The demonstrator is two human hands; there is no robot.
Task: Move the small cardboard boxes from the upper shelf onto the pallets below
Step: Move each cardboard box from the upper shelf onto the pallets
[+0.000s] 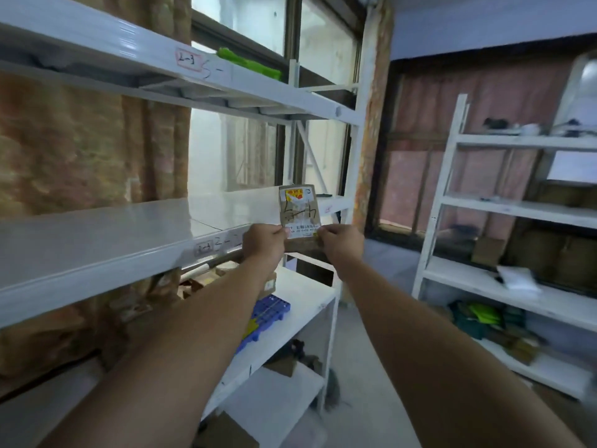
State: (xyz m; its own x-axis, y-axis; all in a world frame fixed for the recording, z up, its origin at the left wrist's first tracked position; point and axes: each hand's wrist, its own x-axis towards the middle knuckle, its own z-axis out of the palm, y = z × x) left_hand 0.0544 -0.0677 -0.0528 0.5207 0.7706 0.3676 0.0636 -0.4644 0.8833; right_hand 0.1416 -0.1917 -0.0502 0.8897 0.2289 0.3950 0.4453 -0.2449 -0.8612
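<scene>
The left hand (263, 244) and right hand (340, 244) each pinch a bottom corner of the box (298, 210), which stands tall at the shelf's (97, 240) front edge, with the pallet (271, 307) down below.

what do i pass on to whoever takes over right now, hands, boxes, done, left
Hands: the left hand and right hand each pinch a lower corner of the small cardboard box, held upright at the front edge of the white shelf.
The blue pallet lies below, partly hidden by the left forearm.
Done: this box is gripped and off the shelf top.
Left: lower it onto the pallet; it is not there yet.
</scene>
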